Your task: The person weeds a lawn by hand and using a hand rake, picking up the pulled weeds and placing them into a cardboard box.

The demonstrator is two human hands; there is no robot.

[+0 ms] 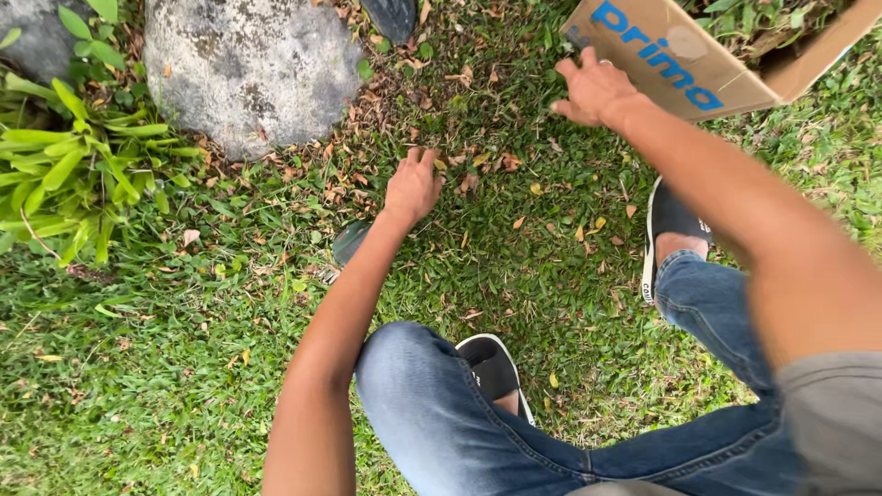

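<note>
Left hand [413, 186] pinches among dry brown fallen leaves [478, 170] on grass; right hand [595, 89], loosely spread and empty, hovers beside the tan cardboard box [680, 64]; gathering seems underway.

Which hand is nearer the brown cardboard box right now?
The right hand. It is at the lower edge of the brown cardboard box, apparently touching it. The left hand is well off to the left and lower, down on the dry leaves scattered over the grass.

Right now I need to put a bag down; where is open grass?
Open grass lies lower left, between the leafy plant and left knee. Another patch sits between the two shoes. Near the rock and cardboard box, dry leaves and both hands crowd it.
</note>
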